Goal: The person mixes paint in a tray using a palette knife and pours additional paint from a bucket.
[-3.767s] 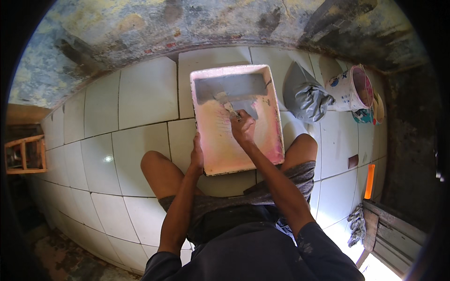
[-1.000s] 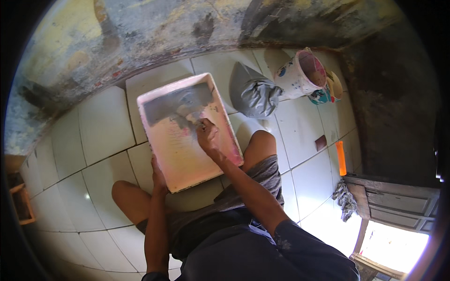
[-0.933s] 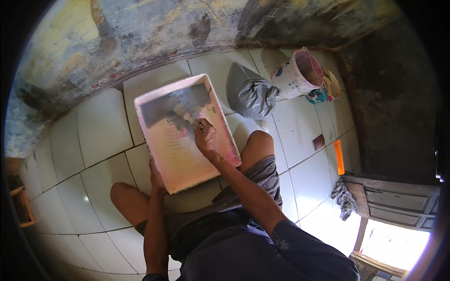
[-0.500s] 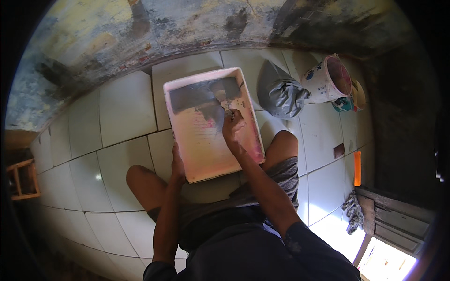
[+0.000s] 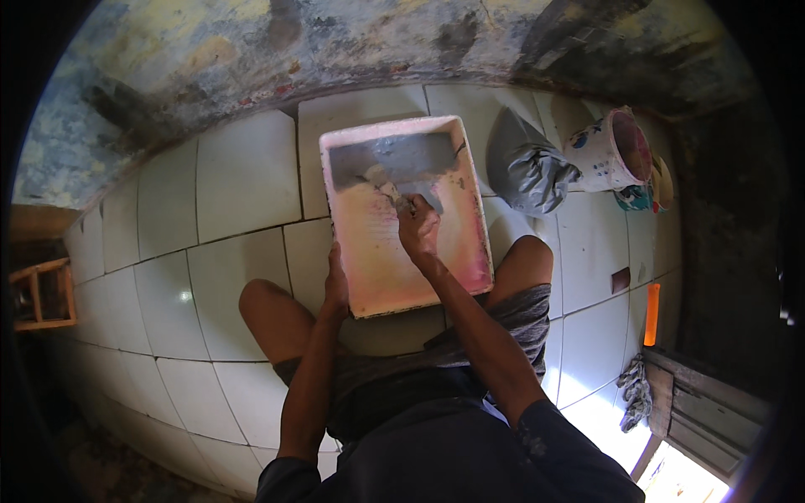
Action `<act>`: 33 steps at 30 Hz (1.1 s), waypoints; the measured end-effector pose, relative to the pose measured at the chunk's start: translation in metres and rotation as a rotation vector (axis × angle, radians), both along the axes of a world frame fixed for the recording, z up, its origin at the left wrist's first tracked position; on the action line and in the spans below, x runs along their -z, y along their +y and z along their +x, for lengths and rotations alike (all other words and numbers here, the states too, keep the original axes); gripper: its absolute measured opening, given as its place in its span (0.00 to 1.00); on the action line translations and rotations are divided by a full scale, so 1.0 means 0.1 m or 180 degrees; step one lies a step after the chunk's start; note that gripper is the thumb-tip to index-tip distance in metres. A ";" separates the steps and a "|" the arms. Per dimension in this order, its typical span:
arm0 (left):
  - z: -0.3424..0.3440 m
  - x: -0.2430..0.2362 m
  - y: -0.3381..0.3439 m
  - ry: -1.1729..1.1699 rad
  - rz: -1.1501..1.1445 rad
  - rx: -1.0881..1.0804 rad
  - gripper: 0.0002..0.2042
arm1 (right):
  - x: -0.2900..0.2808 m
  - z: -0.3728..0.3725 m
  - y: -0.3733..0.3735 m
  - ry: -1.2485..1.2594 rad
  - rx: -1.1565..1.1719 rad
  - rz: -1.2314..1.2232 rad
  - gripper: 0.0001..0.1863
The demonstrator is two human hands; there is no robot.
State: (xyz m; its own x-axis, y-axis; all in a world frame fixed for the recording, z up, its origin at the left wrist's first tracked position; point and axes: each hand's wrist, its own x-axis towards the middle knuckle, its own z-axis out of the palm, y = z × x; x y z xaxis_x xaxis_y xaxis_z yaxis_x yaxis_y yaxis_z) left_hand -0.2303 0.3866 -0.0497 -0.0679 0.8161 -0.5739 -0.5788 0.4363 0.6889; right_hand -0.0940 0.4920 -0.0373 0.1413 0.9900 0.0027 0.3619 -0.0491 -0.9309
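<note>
My right hand [image 5: 418,228] is closed round the scraper [image 5: 379,178]; my left hand [image 5: 336,283] touches the tray [image 5: 402,281], its grip hidden. Pushing hard could tip it, slopping grey paste [image 5: 402,151].

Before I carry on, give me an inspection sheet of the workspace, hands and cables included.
Surface: white floor tiles with dark joints.
Work items: pink-stained tray, grey paste at its far end; flat-ended tool, scraper or brush unclear.
Clutter: grey plastic bag, white bucket, teal container, long orange object and crumpled grey bundle, all to the right.
Hands: left hand against the tray's left side; right hand gripping the tool.
Cables: nothing seen.
Surroundings: stained wall ahead; wooden frame far left.
</note>
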 end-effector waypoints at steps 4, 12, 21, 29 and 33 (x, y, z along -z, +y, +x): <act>0.00 -0.05 0.01 -0.0039 -0.0136 0.0063 0.34 | 0.03 -0.07 -0.02 -0.0116 0.0188 -0.0005 0.08; -0.04 0.06 -0.02 0.0110 -0.0219 -0.0017 0.35 | -0.08 -0.18 -0.12 -0.0066 0.0086 0.0205 0.08; -0.03 0.01 0.00 -0.0056 -0.0174 0.0097 0.32 | -0.10 -0.19 -0.14 -0.0132 0.0018 0.0073 0.09; -0.09 0.20 -0.03 0.0025 -0.0180 0.0147 0.33 | -0.20 0.23 -0.04 -0.0331 0.0388 0.0435 0.10; -0.14 0.23 -0.04 0.0067 -0.0273 0.0150 0.34 | -0.15 0.63 0.06 -0.1196 0.0561 0.0653 0.13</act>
